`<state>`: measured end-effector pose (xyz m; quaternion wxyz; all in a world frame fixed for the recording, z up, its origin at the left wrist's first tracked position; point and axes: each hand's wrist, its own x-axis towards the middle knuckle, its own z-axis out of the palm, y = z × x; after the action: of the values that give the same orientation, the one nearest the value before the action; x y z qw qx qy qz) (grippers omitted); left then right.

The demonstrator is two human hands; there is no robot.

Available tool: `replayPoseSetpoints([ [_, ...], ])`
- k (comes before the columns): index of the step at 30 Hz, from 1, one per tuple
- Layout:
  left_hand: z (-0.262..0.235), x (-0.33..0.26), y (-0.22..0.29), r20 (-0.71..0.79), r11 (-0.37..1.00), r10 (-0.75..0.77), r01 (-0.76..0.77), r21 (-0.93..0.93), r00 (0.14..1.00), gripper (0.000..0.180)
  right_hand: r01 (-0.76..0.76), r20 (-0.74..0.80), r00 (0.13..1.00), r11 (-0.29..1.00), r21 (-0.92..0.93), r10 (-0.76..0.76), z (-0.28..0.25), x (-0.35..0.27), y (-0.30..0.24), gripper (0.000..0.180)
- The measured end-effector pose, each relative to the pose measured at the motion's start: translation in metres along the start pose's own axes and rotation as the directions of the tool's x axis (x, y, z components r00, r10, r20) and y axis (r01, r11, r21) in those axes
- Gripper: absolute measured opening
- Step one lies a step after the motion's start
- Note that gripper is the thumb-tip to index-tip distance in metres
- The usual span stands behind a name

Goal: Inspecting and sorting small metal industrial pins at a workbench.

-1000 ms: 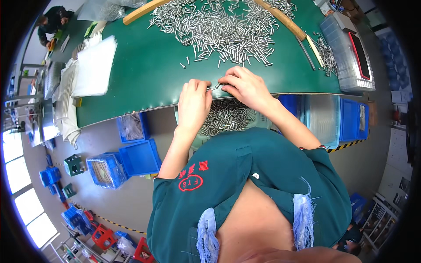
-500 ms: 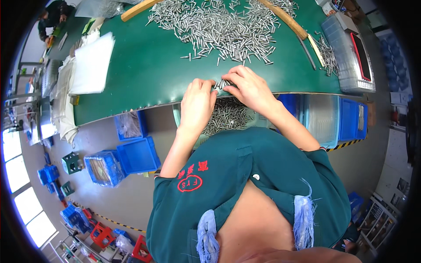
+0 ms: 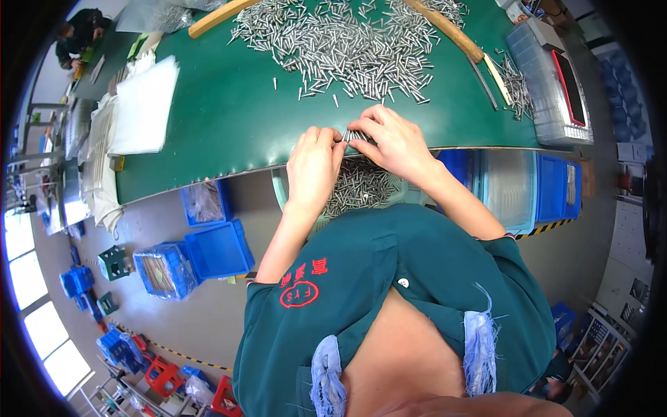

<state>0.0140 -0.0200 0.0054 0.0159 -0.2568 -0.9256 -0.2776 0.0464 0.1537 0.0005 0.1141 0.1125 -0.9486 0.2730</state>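
At the near edge of the green table (image 3: 229,115), my two hands meet over a small row of silvery metal pins (image 3: 357,136). My left hand (image 3: 311,165) has its fingers bent and closed at the row's left end. From the right, my right hand (image 3: 397,144) pinches the row between thumb and fingers. Just below the edge, a pale green basket (image 3: 280,189) holds many similar pins (image 3: 361,186). Farther back on the table spreads a large loose heap of these pins (image 3: 347,52), with a few strays in front of it.
Wooden bars (image 3: 455,33) flank the heap. White sheets (image 3: 144,104) lie at the left. On the right are a clear plastic box (image 3: 538,76), a red-edged phone (image 3: 568,87) and a bundle of thin metal pieces (image 3: 514,83). Blue bins (image 3: 221,249) stand below, and another person (image 3: 83,35) is far left.
My hands stay at the edge around the row, with the right fingers shifted slightly left. Stray pins in front of the heap lie differently, one farther left. The view has shifted a little.
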Motion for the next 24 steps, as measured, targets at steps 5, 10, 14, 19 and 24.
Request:
replayPoseSetpoints([
  [5, 0.002, -0.005, -0.004, -0.055, 0.997, 0.06, -0.063, -0.054, 0.997, 0.012, 0.023, -0.016, 1.0, 1.0, 0.002, -0.023, -0.003, 0.001, -0.003, 0.024],
  [10, -0.006, -0.015, -0.003, -0.013, 0.961, -0.043, 0.038, -0.274, 0.999, 0.015, 0.081, -0.086, 0.993, 0.995, -0.063, -0.086, 0.006, 0.004, -0.002, 0.017],
  [14, 0.0, -0.029, -0.018, 0.485, 0.511, -0.124, 0.475, -0.716, 0.866, 0.023, 0.116, -0.104, 0.987, 0.988, -0.097, -0.126, 0.004, 0.004, 0.003, 0.016],
  [19, 0.022, -0.028, -0.008, 0.733, -0.203, 0.081, 0.731, -0.652, 0.676, 0.042, 0.113, -0.045, 0.992, 0.991, -0.066, -0.116, -0.011, -0.004, 0.011, 0.014],
  [24, 0.049, -0.015, -0.016, 0.746, -0.569, 0.285, 0.733, -0.373, 0.602, 0.035, 0.125, 0.065, 0.99, 0.992, -0.017, -0.124, -0.024, -0.019, 0.009, 0.018],
])
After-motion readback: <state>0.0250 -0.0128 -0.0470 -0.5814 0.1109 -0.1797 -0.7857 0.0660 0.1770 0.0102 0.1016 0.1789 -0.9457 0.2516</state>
